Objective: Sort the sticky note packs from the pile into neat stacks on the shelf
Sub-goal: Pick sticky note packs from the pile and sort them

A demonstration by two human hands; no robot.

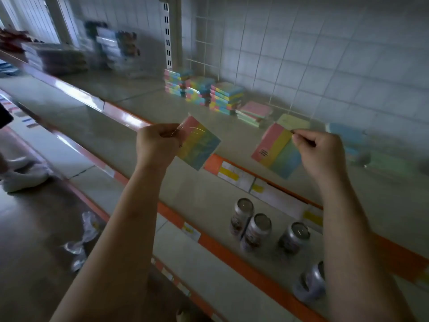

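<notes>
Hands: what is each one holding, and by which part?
Left hand pinches one sticky note pack by its pink corner; right hand pinches another pack at its top edge.

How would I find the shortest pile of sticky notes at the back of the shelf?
Look at the shelf below the tiled wall. Three tall rainbow stacks stand in a row there. The short pile sits just right of them, with a plain pink top.

Four cans stand on the lower shelf.

Stacks stand on the shelf, cans below
</notes>
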